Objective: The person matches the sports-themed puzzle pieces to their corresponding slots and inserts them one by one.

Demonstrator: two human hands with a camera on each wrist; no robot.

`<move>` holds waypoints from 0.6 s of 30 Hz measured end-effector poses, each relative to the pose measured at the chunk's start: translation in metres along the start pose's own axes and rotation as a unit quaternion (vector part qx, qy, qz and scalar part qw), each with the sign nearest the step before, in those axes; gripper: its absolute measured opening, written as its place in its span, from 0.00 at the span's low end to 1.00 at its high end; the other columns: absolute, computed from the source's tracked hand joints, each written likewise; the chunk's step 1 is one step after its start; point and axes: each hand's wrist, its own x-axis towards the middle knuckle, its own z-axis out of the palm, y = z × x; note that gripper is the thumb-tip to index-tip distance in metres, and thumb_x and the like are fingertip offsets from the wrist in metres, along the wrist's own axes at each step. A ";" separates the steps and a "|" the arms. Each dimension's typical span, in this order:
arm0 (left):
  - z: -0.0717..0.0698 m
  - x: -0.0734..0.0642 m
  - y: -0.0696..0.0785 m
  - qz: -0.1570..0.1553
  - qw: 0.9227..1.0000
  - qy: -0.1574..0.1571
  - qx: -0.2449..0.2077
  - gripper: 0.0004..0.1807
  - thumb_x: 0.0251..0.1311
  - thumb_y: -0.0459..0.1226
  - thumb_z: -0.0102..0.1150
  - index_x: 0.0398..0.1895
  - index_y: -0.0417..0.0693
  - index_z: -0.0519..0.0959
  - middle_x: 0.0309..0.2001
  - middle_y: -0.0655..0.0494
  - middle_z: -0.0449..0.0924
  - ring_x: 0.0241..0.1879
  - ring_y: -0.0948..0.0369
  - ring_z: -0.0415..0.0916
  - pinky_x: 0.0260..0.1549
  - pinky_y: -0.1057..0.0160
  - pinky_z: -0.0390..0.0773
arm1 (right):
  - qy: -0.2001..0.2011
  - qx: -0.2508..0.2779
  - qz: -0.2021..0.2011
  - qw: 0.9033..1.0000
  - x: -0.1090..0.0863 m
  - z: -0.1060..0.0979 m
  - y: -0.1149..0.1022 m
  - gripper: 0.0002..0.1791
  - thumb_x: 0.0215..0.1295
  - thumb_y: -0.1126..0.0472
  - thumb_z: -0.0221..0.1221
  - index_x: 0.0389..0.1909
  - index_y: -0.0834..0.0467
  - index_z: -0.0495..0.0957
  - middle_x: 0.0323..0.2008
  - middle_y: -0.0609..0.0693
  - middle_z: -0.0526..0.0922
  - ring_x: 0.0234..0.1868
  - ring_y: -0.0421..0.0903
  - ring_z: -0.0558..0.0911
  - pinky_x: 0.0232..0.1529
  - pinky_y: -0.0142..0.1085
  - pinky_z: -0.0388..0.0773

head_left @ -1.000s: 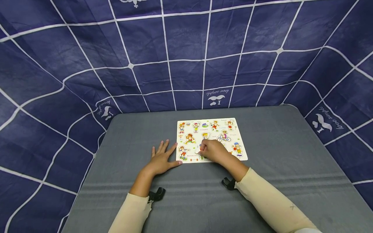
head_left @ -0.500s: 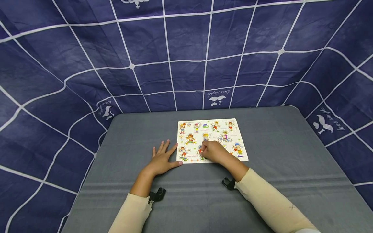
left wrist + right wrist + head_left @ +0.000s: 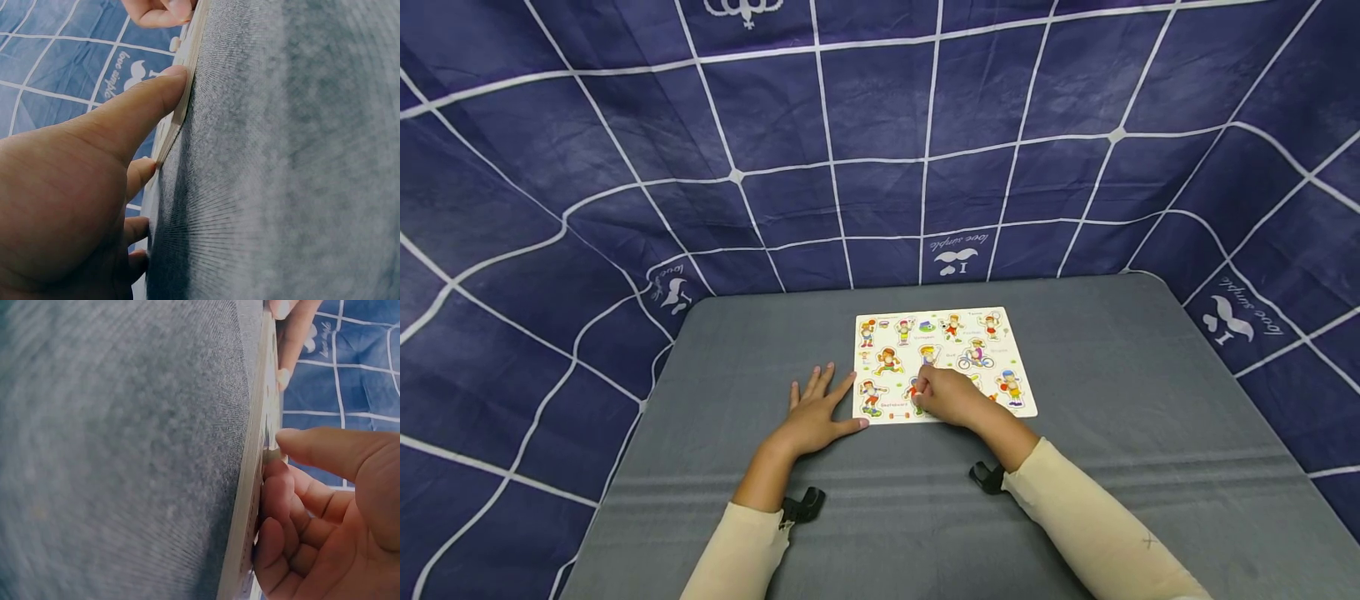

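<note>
puzzle board point(image 3: 943, 367) – flat, cartoon sports figures | my right hand point(image 3: 951, 394) fingers pinching a piece peg | left hand point(image 3: 816, 412) fingers flat, steadying board edge | grey counter point(image 3: 1112, 400), blue backdrop point(image 3: 880, 142)

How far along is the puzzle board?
Done: most figure pieces look seated in the puzzle board; the far and left rows show no gaps. In hand: the right hand pinches a small piece over the near-middle slot, while the left hand lies flat on the grey table, thumb against the board's left edge. Left: seating that piece; slots under the right hand are hidden.
</note>
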 end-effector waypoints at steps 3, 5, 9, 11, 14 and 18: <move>0.000 0.000 0.000 0.000 1.000 -0.001 0.002 0.49 0.59 0.65 0.62 0.81 0.65 0.54 0.83 0.45 0.38 0.82 0.43 0.29 0.74 0.30 0.28 | 0.001 0.013 0.003 1.000 -0.001 0.000 0.000 0.08 0.66 0.57 0.65 0.31 0.53 0.76 0.23 0.43 0.77 0.24 0.39 0.73 0.29 0.33 0.69; 0.000 0.000 -0.001 -0.001 1.000 -0.001 0.001 0.49 0.60 0.65 0.61 0.81 0.66 0.54 0.83 0.45 0.38 0.82 0.43 0.29 0.74 0.30 0.28 | 0.004 0.022 0.003 1.000 -0.001 0.001 0.001 0.08 0.66 0.57 0.65 0.30 0.53 0.76 0.24 0.43 0.78 0.25 0.39 0.73 0.30 0.33 0.69; 0.001 0.000 -0.002 -0.001 1.000 0.001 0.001 0.49 0.60 0.65 0.61 0.81 0.65 0.54 0.83 0.44 0.39 0.82 0.43 0.29 0.74 0.30 0.28 | 0.007 0.054 0.008 0.999 -0.002 0.002 0.004 0.06 0.67 0.56 0.64 0.32 0.52 0.78 0.26 0.44 0.78 0.27 0.39 0.74 0.33 0.33 0.70; 0.001 0.000 -0.002 -0.001 1.000 0.004 0.001 0.49 0.59 0.65 0.62 0.81 0.64 0.55 0.83 0.44 0.39 0.82 0.42 0.30 0.74 0.29 0.28 | 0.005 0.079 0.015 0.997 -0.002 0.002 0.005 0.05 0.67 0.57 0.64 0.33 0.52 0.79 0.26 0.44 0.78 0.27 0.39 0.74 0.33 0.33 0.70; 0.000 0.000 -0.002 -0.002 1.000 0.005 -0.001 0.49 0.59 0.65 0.63 0.81 0.64 0.56 0.83 0.43 0.40 0.82 0.42 0.30 0.73 0.29 0.29 | 0.003 0.115 0.018 0.993 -0.002 0.002 0.008 0.04 0.67 0.58 0.64 0.37 0.53 0.80 0.27 0.44 0.79 0.27 0.39 0.74 0.33 0.33 0.71; -0.001 -0.002 -0.001 -0.004 1.000 0.008 -0.012 0.48 0.59 0.64 0.63 0.80 0.62 0.58 0.82 0.42 0.42 0.82 0.41 0.31 0.73 0.28 0.30 | 0.009 0.161 0.008 0.987 0.000 0.005 0.014 0.04 0.67 0.60 0.62 0.40 0.57 0.81 0.29 0.46 0.81 0.28 0.37 0.76 0.34 0.32 0.73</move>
